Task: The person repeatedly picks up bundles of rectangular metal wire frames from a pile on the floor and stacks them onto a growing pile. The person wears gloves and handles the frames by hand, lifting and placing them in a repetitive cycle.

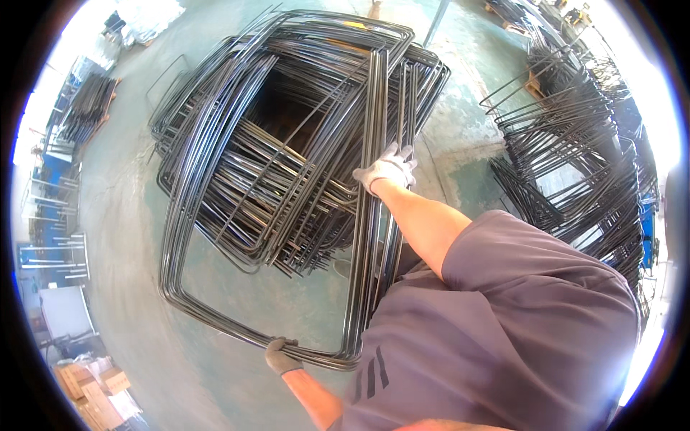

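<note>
Several bent dark metal tube frames (230, 327), rounded at the corners, lean together as one bundle over a large pile of similar frames (287, 205). At the bundle's near edge, my left hand (282, 355) in a grey glove is closed around the bottom tubes. Farther up, my right hand (388, 169) in a pale glove grips the tubes of the right side, its thumb to the left and its fingers over them. The bundle's near end juts out over the floor toward me. Part of its right side is hidden by my shirt.
Another big heap of bent tube frames (575, 158) stands to the right. A smaller stack of dark metal parts (88, 108) rests on a pallet at the far left. Cardboard boxes (97, 395) sit at the lower left. The green-grey floor (122, 237) runs between them.
</note>
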Demonstrator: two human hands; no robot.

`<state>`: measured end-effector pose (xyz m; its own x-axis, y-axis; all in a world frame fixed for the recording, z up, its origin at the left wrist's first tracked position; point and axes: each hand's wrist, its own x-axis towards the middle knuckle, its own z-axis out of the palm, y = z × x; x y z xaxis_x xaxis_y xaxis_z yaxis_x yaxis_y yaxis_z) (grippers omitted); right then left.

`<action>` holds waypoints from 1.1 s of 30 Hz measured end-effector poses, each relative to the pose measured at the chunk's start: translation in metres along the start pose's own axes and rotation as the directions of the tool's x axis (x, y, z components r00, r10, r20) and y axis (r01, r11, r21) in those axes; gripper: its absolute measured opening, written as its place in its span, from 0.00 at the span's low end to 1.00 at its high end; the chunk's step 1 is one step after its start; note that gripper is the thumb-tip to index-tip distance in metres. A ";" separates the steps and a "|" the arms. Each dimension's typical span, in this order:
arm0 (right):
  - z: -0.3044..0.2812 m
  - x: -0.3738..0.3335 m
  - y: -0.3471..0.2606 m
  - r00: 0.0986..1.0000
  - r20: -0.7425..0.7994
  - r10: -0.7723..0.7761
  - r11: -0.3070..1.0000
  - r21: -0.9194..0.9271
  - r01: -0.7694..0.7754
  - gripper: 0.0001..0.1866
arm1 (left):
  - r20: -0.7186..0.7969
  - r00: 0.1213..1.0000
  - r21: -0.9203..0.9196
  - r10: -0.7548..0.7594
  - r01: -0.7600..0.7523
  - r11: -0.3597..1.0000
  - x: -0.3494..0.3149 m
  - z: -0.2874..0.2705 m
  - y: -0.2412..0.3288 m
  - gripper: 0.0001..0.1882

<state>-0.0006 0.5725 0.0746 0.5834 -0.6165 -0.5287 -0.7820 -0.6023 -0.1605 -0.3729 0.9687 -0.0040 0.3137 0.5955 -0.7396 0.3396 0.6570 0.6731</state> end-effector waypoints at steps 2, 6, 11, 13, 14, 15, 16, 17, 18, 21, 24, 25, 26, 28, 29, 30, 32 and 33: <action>-0.004 0.001 0.006 1.000 0.006 -0.012 1.000 0.022 0.011 0.73 | 0.009 0.999 -0.012 -0.038 0.038 0.999 -0.002 -0.009 -0.017 0.13; 0.006 -0.011 0.033 1.000 -0.007 -0.012 0.999 0.047 0.012 0.69 | 0.026 0.999 -0.013 -0.022 0.023 1.000 0.005 -0.042 -0.044 0.13; 0.076 0.047 0.087 0.991 -0.084 0.106 0.972 0.218 -0.086 0.55 | 0.070 0.998 -0.009 0.006 -0.006 1.000 0.024 -0.078 -0.071 0.11; 0.085 0.030 0.103 0.989 -0.051 0.136 0.962 0.247 -0.119 0.49 | 0.066 0.998 0.022 -0.013 0.011 1.000 0.007 -0.090 -0.071 0.12; 0.082 0.024 0.107 0.992 -0.047 0.117 0.965 0.242 -0.103 0.46 | 0.077 0.997 0.029 -0.016 0.014 0.999 0.005 -0.087 -0.070 0.13; 0.081 0.020 0.112 0.994 -0.043 0.100 0.967 0.238 -0.087 0.43 | 0.126 0.991 -0.001 -0.032 0.033 0.999 0.014 -0.102 -0.077 0.13; 0.085 0.019 0.118 0.995 -0.050 0.084 0.970 0.233 -0.070 0.41 | 0.188 0.982 -0.061 -0.033 0.046 0.997 0.016 -0.113 -0.077 0.13; 0.091 0.023 0.126 0.995 -0.061 0.075 0.971 0.231 -0.059 0.39 | 0.255 0.966 -0.113 -0.034 0.064 0.992 0.016 -0.118 -0.075 0.14; 0.096 0.022 0.129 0.996 -0.066 0.054 0.974 0.225 -0.038 0.36 | 0.313 0.950 -0.171 -0.024 0.082 0.982 0.018 -0.128 -0.074 0.14; 0.111 0.014 0.139 0.989 -0.143 0.045 0.964 0.264 -0.006 0.28 | 0.505 0.863 -0.236 -0.028 0.169 0.957 0.045 -0.152 -0.069 0.19; 0.119 -0.008 0.145 0.993 -0.114 0.039 0.961 0.276 -0.006 0.25 | 0.533 0.845 -0.279 0.029 0.144 0.950 0.076 -0.164 -0.071 0.30; 0.115 -0.026 0.143 0.993 -0.108 0.051 0.957 0.291 -0.018 0.26 | 0.512 0.858 -0.321 0.046 0.141 0.937 0.088 -0.168 -0.071 0.31; 0.115 -0.037 0.142 0.992 -0.105 0.066 0.952 0.305 -0.031 0.26 | 0.494 0.868 -0.363 0.060 0.142 0.921 0.098 -0.169 -0.072 0.32; 0.153 0.020 0.173 0.995 -0.075 0.062 0.964 0.264 -0.040 0.26 | 0.429 0.903 -0.329 0.032 0.123 0.936 0.112 -0.159 -0.058 0.35; 0.160 0.035 0.174 0.998 -0.056 0.037 0.978 0.205 -0.025 0.26 | 0.380 0.925 -0.327 0.014 0.120 0.937 0.119 -0.155 -0.049 0.36; 0.151 0.011 0.164 0.999 -0.023 0.046 0.963 0.268 -0.038 0.27 | 0.317 0.948 -0.350 0.009 0.108 0.931 0.128 -0.151 -0.046 0.36; 0.146 -0.006 0.157 0.985 -0.158 0.069 0.966 0.256 -0.027 0.28 | 0.366 0.927 -0.401 0.085 0.074 0.913 0.170 -0.157 -0.038 0.39; 0.131 -0.037 0.148 0.983 -0.144 0.117 0.947 0.314 -0.067 0.27 | 0.397 0.907 -0.403 0.141 0.035 0.914 0.176 -0.153 -0.025 0.37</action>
<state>-0.1667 0.5720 -0.0387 0.5135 -0.7494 -0.4179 -0.8484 -0.3702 -0.3785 -0.4623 1.1280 -0.1519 0.6844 0.4490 -0.5744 -0.0361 0.8077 0.5884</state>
